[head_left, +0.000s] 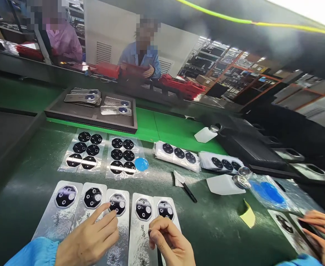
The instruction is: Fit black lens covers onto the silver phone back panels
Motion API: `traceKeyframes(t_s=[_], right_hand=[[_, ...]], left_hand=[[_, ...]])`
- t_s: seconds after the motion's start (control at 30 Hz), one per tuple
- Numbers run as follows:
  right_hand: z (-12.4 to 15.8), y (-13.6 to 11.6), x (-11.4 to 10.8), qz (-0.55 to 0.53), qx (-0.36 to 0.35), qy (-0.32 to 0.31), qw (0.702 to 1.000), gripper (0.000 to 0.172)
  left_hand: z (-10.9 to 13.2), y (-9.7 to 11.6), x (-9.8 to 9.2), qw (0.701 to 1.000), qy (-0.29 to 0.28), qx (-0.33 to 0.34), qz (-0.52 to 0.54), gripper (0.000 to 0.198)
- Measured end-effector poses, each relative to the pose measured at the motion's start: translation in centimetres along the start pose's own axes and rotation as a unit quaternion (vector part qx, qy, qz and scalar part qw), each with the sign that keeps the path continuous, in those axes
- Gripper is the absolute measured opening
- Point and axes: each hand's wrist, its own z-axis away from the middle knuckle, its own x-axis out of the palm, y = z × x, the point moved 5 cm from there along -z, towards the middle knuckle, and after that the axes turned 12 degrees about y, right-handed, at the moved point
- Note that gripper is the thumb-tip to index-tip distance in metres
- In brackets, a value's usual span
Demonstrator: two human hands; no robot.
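Several silver phone back panels (pixel 54 218) lie in a row before me, each with a black octagonal camera plate. My left hand (pixel 88 236) is over the third panel from the left. Its fingers are apart, and the index and middle fingertips rest at the edge of that panel's camera plate (pixel 119 202). My right hand (pixel 172 240) is closed in a pinch above the two right-hand panels. A small dark end shows at its fingertips, and a thin black stick (pixel 159 256) shows below; the rest of this slim black tool is hidden by the hand.
Behind the panels lie film sheets of black octagonal plates (pixel 79 147), a blue disc (pixel 141 164) and white plate stacks (pixel 177 155). A black-handled tool (pixel 189 192), white bottles (pixel 224 184) and yellow paper (pixel 247 215) are to the right. A co-worker's hands (pixel 324 229) are at far right. A tray (pixel 90 127) stands behind.
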Motion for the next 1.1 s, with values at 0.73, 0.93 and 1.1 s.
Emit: traceKeyframes(t_s=[0.73, 0.93, 1.1], right_hand=[[-2.0, 1.1, 1.1, 0.04, 0.024, -0.082, 0.996, 0.022], [-2.2, 0.7, 3.3, 0.117, -0.07, -0.14, 0.981, 0.013], [-1.8, 0.3, 5.7, 0.211, -0.264, -0.142, 0.93, 0.017]], left_hand=[[0.3, -0.1, 0.5, 1.0, -0.015, -0.007, 0.01, 0.023], [0.1, 0.0, 0.3, 1.0, -0.007, 0.008, -0.01, 0.022], [0.3, 0.0, 0.6, 1.0, -0.009, 0.016, -0.02, 0.024]])
